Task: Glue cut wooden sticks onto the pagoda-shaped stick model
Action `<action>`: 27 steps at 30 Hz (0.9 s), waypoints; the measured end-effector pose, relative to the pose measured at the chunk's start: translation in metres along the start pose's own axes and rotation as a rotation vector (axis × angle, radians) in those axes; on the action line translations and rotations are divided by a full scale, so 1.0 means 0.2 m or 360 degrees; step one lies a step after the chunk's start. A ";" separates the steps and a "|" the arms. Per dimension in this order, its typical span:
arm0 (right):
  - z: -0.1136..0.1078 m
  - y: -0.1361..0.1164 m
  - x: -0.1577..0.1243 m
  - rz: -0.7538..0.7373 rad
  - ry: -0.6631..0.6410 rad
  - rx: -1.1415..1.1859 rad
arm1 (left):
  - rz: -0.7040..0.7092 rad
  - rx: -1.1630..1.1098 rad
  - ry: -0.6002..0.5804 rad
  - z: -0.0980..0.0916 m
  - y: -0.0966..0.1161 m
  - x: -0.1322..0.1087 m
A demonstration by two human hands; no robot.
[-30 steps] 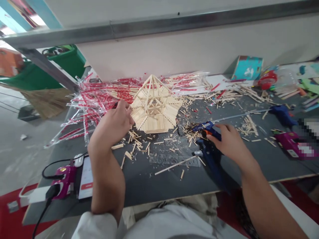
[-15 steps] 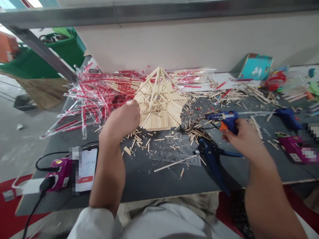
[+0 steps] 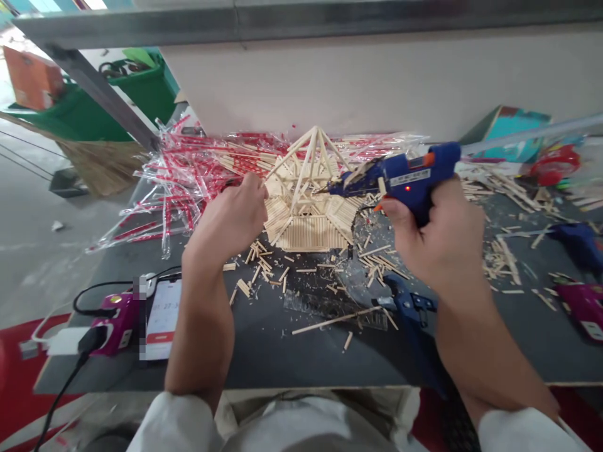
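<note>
My right hand [image 3: 436, 232] is wrapped round a blue hot glue gun [image 3: 419, 179] with a small red light on its side. The gun's nozzle points left, at the frame of a model built of thin wooden sticks [image 3: 315, 232], which has a pyramid-shaped top over a flared, slatted base. At the model's left side my left hand [image 3: 235, 213] is closed in a pinch. Its fingertips are turned away, so what they hold is hidden. Below the gun lies a dark blue hand cutter [image 3: 409, 307], partly covered by my right forearm.
Red-and-clear plastic wrappers [image 3: 174, 182] heap up at the back left. Cut stick pieces [image 3: 261, 267] and a clear ruler [image 3: 320, 307] lie in front. A phone [image 3: 162, 320] and purple power socket [image 3: 120, 320] sit at left. Another blue glue gun [image 3: 577, 245] is at right.
My right hand has lifted the glue gun up and left from the table, bringing its nozzle to the model. My left hand stays beside the model. The view has shifted slightly.
</note>
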State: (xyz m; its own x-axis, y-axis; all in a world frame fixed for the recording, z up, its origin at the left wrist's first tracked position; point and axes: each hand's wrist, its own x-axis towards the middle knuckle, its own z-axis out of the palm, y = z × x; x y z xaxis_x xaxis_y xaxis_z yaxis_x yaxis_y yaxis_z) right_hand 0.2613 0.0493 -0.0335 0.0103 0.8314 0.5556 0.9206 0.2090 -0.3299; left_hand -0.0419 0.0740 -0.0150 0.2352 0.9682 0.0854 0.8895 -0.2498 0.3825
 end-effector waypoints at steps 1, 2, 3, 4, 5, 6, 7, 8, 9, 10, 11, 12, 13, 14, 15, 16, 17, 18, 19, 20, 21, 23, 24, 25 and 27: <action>0.02 -0.01 0.01 -0.0011 -0.0020 -0.0027 | -0.0002 -0.0011 0.0026 0.00 0.01 0.01; 0.04 -0.02 0.02 -0.0018 -0.0036 -0.0041 | 0.0002 -0.0026 0.0070 0.00 0.02 0.01; 0.06 -0.02 0.02 -0.0024 -0.0057 -0.0048 | 0.0015 -0.0052 0.0136 0.00 0.03 0.02; 0.08 -0.01 0.02 -0.0032 -0.0082 -0.0052 | 0.0039 -0.0096 0.0215 0.01 0.03 0.02; 0.10 -0.01 0.02 -0.0040 -0.0111 -0.0054 | 0.0068 -0.0151 0.0295 0.01 0.03 0.02; 0.11 0.00 0.02 -0.0049 -0.0141 -0.0052 | 0.0100 -0.0210 0.0355 0.01 0.04 0.02; 0.12 0.00 0.01 -0.0058 -0.0168 -0.0048 | 0.0130 -0.0268 0.0383 0.01 0.04 0.02; 0.12 0.00 0.01 -0.0064 -0.0191 -0.0046 | 0.0154 -0.0316 0.0377 0.01 0.04 0.02; 0.13 0.00 0.00 -0.0065 -0.0209 -0.0046 | 0.0176 -0.0347 0.0352 0.01 0.04 0.02; 0.13 0.00 0.00 -0.0066 -0.0228 -0.0048 | 0.0198 -0.0363 0.0324 0.01 0.04 0.01; 0.13 0.00 0.00 -0.0068 -0.0247 -0.0051 | 0.0218 -0.0365 0.0292 0.01 0.04 0.01; 0.13 -0.01 0.00 -0.0068 -0.0264 -0.0056 | 0.0239 -0.0359 0.0257 0.00 0.04 0.01; 0.13 -0.01 0.00 -0.0066 -0.0272 -0.0061 | 0.0261 -0.0349 0.0222 0.00 0.04 0.01; 0.13 -0.01 0.00 -0.0067 -0.0270 -0.0063 | 0.0280 -0.0340 0.0190 -0.01 0.05 0.01; 0.12 -0.01 0.00 -0.0072 -0.0255 -0.0061 | 0.0292 -0.0330 0.0162 -0.01 0.05 0.01; 0.12 -0.01 0.00 -0.0079 -0.0238 -0.0058 | 0.0296 -0.0319 0.0142 -0.01 0.05 0.01; 0.12 -0.01 0.00 -0.0085 -0.0224 -0.0054 | 0.0294 -0.0309 0.0134 -0.01 0.05 0.02; 0.12 -0.01 0.00 -0.0093 -0.0220 -0.0047 | 0.0292 -0.0300 0.0135 -0.01 0.05 0.02; 0.12 -0.01 0.00 -0.0102 -0.0218 -0.0038 | 0.0290 -0.0295 0.0139 -0.01 0.05 0.02; 0.12 0.00 0.00 -0.0109 -0.0221 -0.0028 | 0.0292 -0.0293 0.0146 -0.01 0.05 0.03; 0.12 0.00 0.00 -0.0113 -0.0226 -0.0020 | 0.0297 -0.0293 0.0151 -0.01 0.05 0.03; 0.12 -0.01 0.00 -0.0119 -0.0227 -0.0007 | 0.0301 -0.0295 0.0146 -0.01 0.05 0.03; 0.12 -0.01 0.00 -0.0120 -0.0227 -0.0005 | 0.0297 -0.0292 0.0143 -0.01 0.05 0.03; 0.12 -0.01 0.00 -0.0117 -0.0230 -0.0006 | 0.0291 -0.0287 0.0141 -0.01 0.05 0.03; 0.12 -0.01 0.00 -0.0112 -0.0247 -0.0011 | 0.0275 -0.0278 0.0141 -0.01 0.05 0.03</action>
State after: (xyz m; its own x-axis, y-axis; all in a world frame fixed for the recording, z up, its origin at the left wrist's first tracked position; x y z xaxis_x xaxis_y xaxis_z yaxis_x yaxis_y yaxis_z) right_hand 0.2498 0.0608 -0.0510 -0.1141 0.8846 0.4521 0.9196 0.2662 -0.2888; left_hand -0.0317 0.0777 -0.0085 0.3356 0.9107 0.2408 0.7562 -0.4129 0.5076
